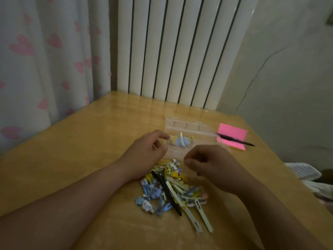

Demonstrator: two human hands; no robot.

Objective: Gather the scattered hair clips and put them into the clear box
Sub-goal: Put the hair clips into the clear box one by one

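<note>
While most of the colourful plastic hair clips (171,186) lay heaped near us on the wooden table (90,141), only a few sat in the clear plastic box (198,130). Our left hand (149,150) gripped its left edge; whether our curled right hand (209,161) pinched a clip, we could not tell.

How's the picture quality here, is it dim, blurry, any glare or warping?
Head view: dim, flat light; left hand, right hand and hair clips look soft; faint sheen on the clear box and table; wide-angle lens splays the radiator.
</note>
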